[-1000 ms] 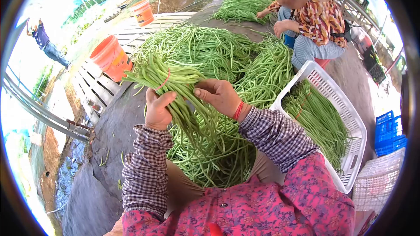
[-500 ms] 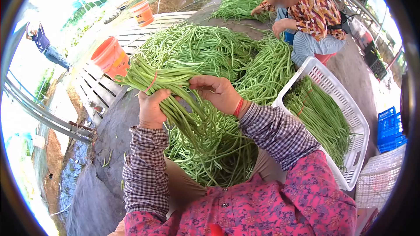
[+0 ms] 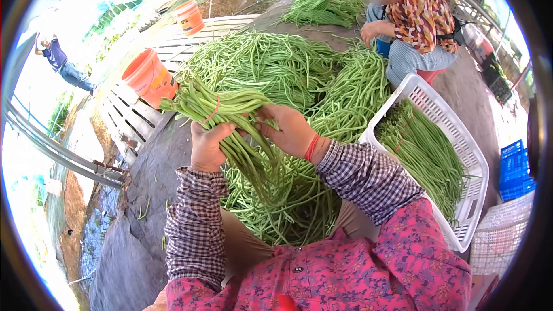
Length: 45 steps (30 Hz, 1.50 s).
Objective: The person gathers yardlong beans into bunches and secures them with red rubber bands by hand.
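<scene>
A bundle of long green beans is held up in front of me, with a red band around one end and the other end drooping. My left hand is closed around it from below, thumb across the stalks. My right hand, with a red cord on the wrist, grips the bundle's right side; its fingertips are partly hidden by beans. Under and beyond both hands spreads a heap of loose long beans, reaching down between my knees.
To my right stands a white plastic crate holding banded long beans. Orange buckets stand on slats at the left. A co-worker sits at the back right beside another bean pile. Blue crates are at far right.
The bundle and both my hands have shifted slightly right. My right hand has turned and moved a little lower against the beans. The co-worker's far arm has reached further over the back pile.
</scene>
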Each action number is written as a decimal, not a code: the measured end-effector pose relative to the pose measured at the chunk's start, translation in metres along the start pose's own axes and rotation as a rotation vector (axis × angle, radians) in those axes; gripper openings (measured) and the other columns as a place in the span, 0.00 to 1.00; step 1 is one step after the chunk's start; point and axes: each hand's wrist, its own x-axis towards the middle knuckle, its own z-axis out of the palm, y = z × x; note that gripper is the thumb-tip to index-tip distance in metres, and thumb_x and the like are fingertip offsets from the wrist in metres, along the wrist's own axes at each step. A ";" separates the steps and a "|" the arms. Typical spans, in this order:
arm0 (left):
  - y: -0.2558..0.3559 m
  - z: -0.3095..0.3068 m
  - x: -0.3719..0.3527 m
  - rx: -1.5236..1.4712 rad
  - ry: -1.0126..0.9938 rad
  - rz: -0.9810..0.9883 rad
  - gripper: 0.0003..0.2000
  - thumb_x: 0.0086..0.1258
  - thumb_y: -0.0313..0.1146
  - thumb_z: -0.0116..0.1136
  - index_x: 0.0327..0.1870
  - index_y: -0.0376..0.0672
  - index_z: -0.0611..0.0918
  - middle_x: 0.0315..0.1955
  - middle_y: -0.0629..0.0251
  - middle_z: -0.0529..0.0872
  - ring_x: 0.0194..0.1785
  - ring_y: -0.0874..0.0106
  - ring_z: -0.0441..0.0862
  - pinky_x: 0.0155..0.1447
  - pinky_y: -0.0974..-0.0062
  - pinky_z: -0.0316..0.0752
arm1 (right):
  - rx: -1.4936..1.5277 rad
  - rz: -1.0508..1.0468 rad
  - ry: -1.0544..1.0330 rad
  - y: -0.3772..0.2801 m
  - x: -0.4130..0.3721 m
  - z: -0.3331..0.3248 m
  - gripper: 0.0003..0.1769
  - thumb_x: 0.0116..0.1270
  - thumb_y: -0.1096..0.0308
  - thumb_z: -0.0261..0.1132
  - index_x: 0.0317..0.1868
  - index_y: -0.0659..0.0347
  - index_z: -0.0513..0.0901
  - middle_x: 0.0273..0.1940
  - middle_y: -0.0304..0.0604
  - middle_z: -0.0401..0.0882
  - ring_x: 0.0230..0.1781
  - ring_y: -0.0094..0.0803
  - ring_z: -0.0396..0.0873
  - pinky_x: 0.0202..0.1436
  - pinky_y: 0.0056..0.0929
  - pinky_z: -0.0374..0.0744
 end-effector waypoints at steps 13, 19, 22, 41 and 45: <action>-0.006 -0.002 0.000 -0.081 0.074 -0.077 0.18 0.56 0.20 0.50 0.50 0.28 0.74 0.39 0.49 0.83 0.40 0.62 0.84 0.39 0.67 0.83 | -0.030 -0.082 0.050 0.020 0.013 0.012 0.19 0.57 0.65 0.70 0.47 0.65 0.79 0.39 0.48 0.80 0.40 0.42 0.79 0.49 0.32 0.76; 0.006 0.006 -0.008 -0.124 0.012 -0.103 0.20 0.54 0.19 0.51 0.51 0.29 0.74 0.40 0.51 0.83 0.41 0.61 0.84 0.43 0.64 0.83 | 0.595 0.072 -0.225 -0.002 0.008 0.003 0.15 0.65 0.65 0.63 0.50 0.63 0.79 0.41 0.51 0.81 0.38 0.29 0.80 0.46 0.29 0.77; 0.001 0.000 -0.006 -0.014 0.000 -0.070 0.20 0.54 0.19 0.52 0.52 0.29 0.74 0.40 0.52 0.83 0.40 0.62 0.84 0.44 0.64 0.83 | 0.306 0.038 -0.187 0.001 0.014 -0.001 0.17 0.68 0.61 0.60 0.50 0.65 0.78 0.36 0.51 0.82 0.35 0.32 0.80 0.42 0.31 0.77; 0.002 -0.006 -0.001 0.008 0.119 0.053 0.16 0.56 0.18 0.51 0.48 0.28 0.76 0.38 0.54 0.84 0.38 0.66 0.83 0.41 0.70 0.81 | 0.422 0.222 -0.195 0.005 0.014 0.010 0.16 0.59 0.59 0.71 0.36 0.64 0.80 0.21 0.32 0.72 0.20 0.17 0.66 0.24 0.19 0.69; 0.001 0.002 -0.001 -0.035 0.164 0.042 0.15 0.55 0.18 0.53 0.46 0.29 0.78 0.37 0.58 0.84 0.36 0.68 0.83 0.41 0.71 0.79 | 0.399 0.163 -0.232 -0.009 0.018 -0.010 0.16 0.62 0.62 0.68 0.43 0.66 0.81 0.25 0.34 0.76 0.26 0.20 0.69 0.33 0.23 0.73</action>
